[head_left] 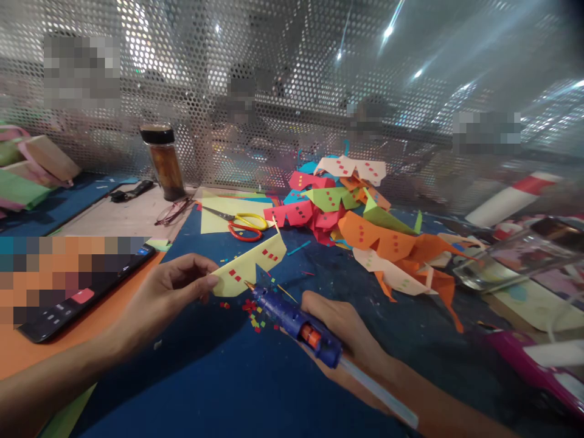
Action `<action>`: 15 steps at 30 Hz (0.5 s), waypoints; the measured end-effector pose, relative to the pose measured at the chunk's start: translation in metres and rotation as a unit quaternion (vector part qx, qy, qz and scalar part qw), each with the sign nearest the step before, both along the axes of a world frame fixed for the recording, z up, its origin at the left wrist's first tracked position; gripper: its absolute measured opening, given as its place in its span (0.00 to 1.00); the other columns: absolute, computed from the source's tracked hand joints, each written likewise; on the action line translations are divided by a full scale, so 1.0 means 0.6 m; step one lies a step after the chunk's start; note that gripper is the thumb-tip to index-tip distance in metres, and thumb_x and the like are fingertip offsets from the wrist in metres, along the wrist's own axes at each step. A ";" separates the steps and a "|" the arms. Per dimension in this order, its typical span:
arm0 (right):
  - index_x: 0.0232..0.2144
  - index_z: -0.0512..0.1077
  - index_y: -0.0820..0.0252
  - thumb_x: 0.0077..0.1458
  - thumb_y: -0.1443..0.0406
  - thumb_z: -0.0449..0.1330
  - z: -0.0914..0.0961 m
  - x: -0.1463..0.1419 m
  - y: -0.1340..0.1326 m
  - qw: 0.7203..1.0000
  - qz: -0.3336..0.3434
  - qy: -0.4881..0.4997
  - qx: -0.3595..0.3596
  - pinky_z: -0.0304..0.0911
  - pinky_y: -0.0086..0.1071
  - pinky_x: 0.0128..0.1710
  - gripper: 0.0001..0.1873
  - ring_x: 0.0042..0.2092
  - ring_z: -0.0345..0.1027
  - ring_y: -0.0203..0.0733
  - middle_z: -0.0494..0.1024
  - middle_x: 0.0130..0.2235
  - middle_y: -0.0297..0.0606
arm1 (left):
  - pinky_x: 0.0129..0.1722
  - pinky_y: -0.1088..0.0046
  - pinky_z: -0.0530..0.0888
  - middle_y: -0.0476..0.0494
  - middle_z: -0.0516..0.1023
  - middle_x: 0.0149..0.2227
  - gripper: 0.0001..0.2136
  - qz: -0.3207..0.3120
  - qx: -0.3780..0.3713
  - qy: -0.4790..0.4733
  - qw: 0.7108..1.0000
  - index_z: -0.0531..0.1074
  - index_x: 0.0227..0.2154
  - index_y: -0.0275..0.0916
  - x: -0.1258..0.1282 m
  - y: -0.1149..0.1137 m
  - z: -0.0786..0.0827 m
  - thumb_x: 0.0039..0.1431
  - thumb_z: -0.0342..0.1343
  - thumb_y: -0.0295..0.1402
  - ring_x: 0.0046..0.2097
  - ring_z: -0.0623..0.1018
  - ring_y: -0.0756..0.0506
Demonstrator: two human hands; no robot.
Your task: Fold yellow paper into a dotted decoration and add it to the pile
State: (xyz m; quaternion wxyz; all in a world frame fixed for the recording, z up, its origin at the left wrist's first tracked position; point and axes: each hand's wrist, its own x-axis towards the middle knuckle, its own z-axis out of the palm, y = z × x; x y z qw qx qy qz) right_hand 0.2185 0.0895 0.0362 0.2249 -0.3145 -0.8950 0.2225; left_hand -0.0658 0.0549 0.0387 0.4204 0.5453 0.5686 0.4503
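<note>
My left hand (pixel 182 286) pinches the left end of a pale yellow paper mask (pixel 249 267) with small red squares stuck on it. In my right hand (pixel 347 328) is a blue hot glue gun (pixel 292 316), its fingers wrapped round the grip. A translucent glue stick (pixel 378 389) sticks out of its back end. The brass nozzle points at the mask's lower edge, close to the red squares; whether it touches cannot be made out. Under the mask and nozzle, tiny red, yellow and green paper squares (pixel 255 319) lie scattered on the blue table (pixel 196 377).
Scissors (pixel 241 222) with yellow and red handles lie on yellow paper behind the mask. Finished paper masks (pixel 378 234) are heaped at right. A phone (pixel 86 295), glasses (pixel 173 210) and a dark-lidded jar (pixel 164 164) stand left. A clear container (pixel 515 255) is at far right, before a perforated metal screen (pixel 274 109).
</note>
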 end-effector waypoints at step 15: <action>0.18 0.64 0.55 0.57 0.46 0.56 -0.004 0.001 -0.005 0.975 -0.157 0.042 -0.151 0.64 0.32 0.20 0.25 0.22 0.67 0.38 0.71 0.21 0.35 | 0.32 0.76 0.67 0.53 0.74 0.25 0.09 0.036 0.006 -0.029 0.999 0.76 0.35 0.42 -0.018 0.009 -0.012 0.57 0.62 0.41 0.30 0.72 0.50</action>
